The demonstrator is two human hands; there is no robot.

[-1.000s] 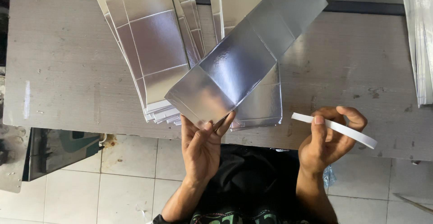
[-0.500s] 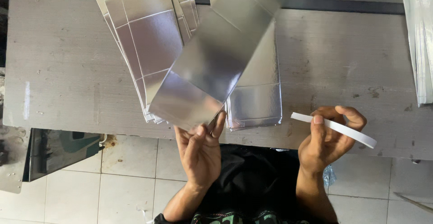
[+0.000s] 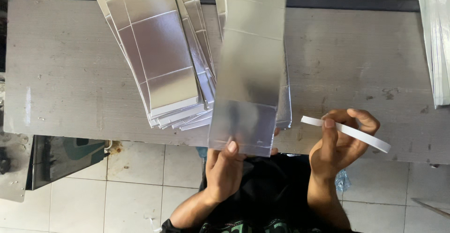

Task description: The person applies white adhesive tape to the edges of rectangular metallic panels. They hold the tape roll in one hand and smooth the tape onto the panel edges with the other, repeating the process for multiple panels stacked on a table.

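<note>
Grey worn table, fanned stack of silver sheets on it

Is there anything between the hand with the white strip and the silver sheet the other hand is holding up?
Nothing visible. The right hand pinches the white strip beside the silver sheet held by the left hand; only bare table lies between them.

I see my left hand at six o'clock pinching the near edge of a long silver foil sheet that runs toward twelve. My right hand at four o'clock grips a white strip. A fanned stack of silver sheets lies at eleven on the grey tabletop.
</note>
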